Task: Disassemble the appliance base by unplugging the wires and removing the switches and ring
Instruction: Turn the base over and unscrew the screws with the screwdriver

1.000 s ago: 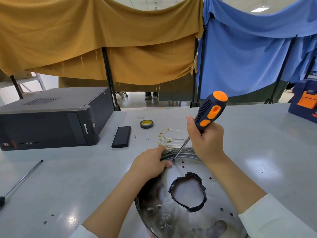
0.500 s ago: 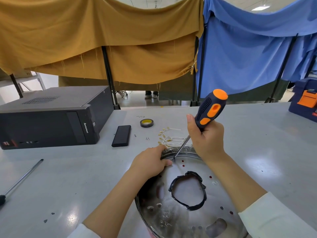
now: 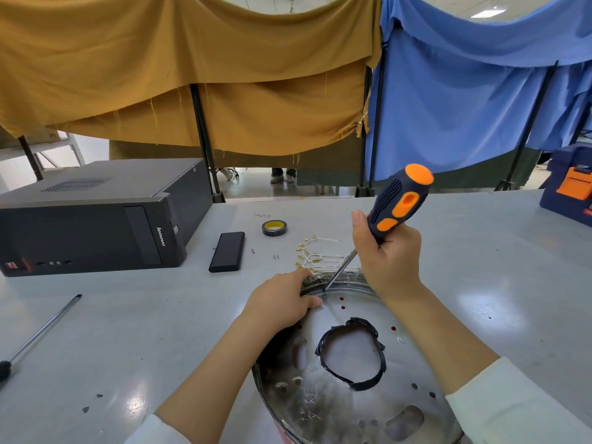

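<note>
A round shiny metal appliance base lies on the grey table close to me, with a black taped ring round its centre hole. My left hand grips the base's far rim. My right hand holds an orange-and-black screwdriver upright and tilted, its tip on a small screw near the far rim, just beside my left fingers. White wires with brass terminals lie loose on the table beyond the base.
A black computer case stands at the left. A black phone-like block and a roll of tape lie mid-table, with tiny screws nearby. A long metal rod lies at the left edge. A blue-orange toolbox sits far right.
The screwdriver handle has shifted very slightly; the tip stays on the screw. Both hands keep their hold.
</note>
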Motion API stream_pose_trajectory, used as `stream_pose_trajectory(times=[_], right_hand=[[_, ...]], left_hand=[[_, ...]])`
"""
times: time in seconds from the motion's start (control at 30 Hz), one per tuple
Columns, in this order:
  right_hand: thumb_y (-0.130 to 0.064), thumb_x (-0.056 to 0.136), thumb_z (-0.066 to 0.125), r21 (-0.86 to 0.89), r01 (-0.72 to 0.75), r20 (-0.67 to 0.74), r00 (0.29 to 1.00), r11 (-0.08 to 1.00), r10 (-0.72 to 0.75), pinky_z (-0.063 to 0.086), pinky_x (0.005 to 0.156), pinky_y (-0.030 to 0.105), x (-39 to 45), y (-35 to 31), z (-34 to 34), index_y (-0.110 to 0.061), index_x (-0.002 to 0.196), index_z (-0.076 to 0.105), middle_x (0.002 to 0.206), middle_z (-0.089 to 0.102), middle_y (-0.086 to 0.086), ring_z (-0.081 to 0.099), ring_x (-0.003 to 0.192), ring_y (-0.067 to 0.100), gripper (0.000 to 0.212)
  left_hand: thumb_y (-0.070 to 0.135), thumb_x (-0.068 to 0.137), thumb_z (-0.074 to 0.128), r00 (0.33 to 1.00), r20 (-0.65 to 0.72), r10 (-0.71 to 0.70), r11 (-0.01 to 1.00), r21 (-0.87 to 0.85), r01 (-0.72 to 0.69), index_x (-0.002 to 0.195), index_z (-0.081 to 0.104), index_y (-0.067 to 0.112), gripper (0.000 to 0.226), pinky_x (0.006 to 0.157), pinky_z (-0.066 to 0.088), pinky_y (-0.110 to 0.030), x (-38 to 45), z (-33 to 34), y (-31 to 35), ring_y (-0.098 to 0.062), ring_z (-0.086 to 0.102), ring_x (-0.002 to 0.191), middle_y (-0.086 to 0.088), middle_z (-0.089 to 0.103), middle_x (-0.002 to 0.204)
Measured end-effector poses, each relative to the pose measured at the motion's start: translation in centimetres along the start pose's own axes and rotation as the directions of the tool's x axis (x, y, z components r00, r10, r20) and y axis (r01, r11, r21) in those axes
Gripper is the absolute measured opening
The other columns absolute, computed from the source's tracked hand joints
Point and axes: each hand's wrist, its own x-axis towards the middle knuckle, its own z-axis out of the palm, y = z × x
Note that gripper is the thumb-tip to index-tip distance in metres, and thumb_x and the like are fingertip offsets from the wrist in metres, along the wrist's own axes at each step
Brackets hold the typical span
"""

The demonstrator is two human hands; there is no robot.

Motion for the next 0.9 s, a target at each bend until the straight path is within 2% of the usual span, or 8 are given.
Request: stream_pose_trajectory(times=[0.27,0.57,0.63,0.77,0.87,0.9], right_hand=[[-0.038,0.089,0.05,-0.019,-0.012,0.025,1.0,1.0,0.012,0.029,0.049,0.007,0.0,0.1,0.0,-0.018,0.062,0.041,0.046,0.035,-0.018,0.045,0.048,-0.003,0.035],[-0.038,0.089,0.05,-0.036,-0.02,0.004,1.0,0.999,0.02,0.028,0.048,0.006,0.1,-0.1,0.0,-0.028,0.061,0.035,0.043,0.033,-0.017,0.044,0.047,-0.004,0.033],[-0.04,0.088,0.051,-0.034,-0.038,0.001,0.999,0.999,0.038,0.028,0.048,0.007,0.3,-0.4,0.2,-0.035,0.061,0.032,0.041,0.036,-0.014,0.045,0.047,-0.001,0.033],[-0.046,0.087,0.052,-0.104,-0.137,0.042,0.989,0.985,0.142,0.029,0.046,0.015,1.3,-0.7,0.9,-0.034,0.06,0.034,0.043,0.043,-0.011,0.044,0.047,0.007,0.035],[-0.045,0.088,0.051,-0.14,-0.132,0.09,0.985,0.981,0.145,0.031,0.046,0.014,2.2,-0.8,1.3,-0.035,0.06,0.035,0.051,0.051,-0.02,0.047,0.049,0.005,0.034],[-0.045,0.088,0.051,-0.144,-0.125,0.096,0.986,0.982,0.14,0.031,0.045,0.014,2.2,-0.8,1.4,-0.035,0.06,0.035,0.05,0.051,-0.019,0.047,0.049,0.006,0.034]], left_hand=[[0.048,0.088,0.057,1.0,-0.001,0.002,1.0,0.006,-0.002,0.137,0.039,0.032,0.055,0.091,0.042,-0.032,0.0,0.0,0.0,-0.022,0.051,0.119,0.002,0.054,0.134],[0.048,0.088,0.057,1.0,0.001,0.001,1.0,0.013,-0.001,0.135,0.041,0.031,0.053,0.089,0.043,-0.032,0.0,0.0,0.0,-0.023,0.052,0.118,0.002,0.055,0.133],[0.048,0.088,0.057,1.0,0.001,0.002,1.0,0.016,-0.002,0.135,0.041,0.03,0.053,0.089,0.043,-0.032,-0.1,0.0,0.0,-0.023,0.052,0.118,0.001,0.055,0.132],[0.048,0.088,0.057,1.0,0.002,0.001,1.0,0.025,-0.001,0.134,0.042,0.03,0.052,0.088,0.043,-0.033,-0.1,0.0,0.2,-0.024,0.052,0.117,0.0,0.056,0.132],[0.048,0.088,0.056,1.0,-0.001,0.0,1.0,0.027,0.0,0.136,0.041,0.03,0.053,0.089,0.042,-0.032,-0.1,0.0,0.2,-0.024,0.051,0.119,0.0,0.055,0.133],[0.048,0.088,0.056,1.0,-0.002,0.0,1.0,0.026,0.0,0.136,0.04,0.03,0.054,0.089,0.041,-0.031,-0.1,0.0,0.2,-0.024,0.051,0.119,0.0,0.055,0.133]])
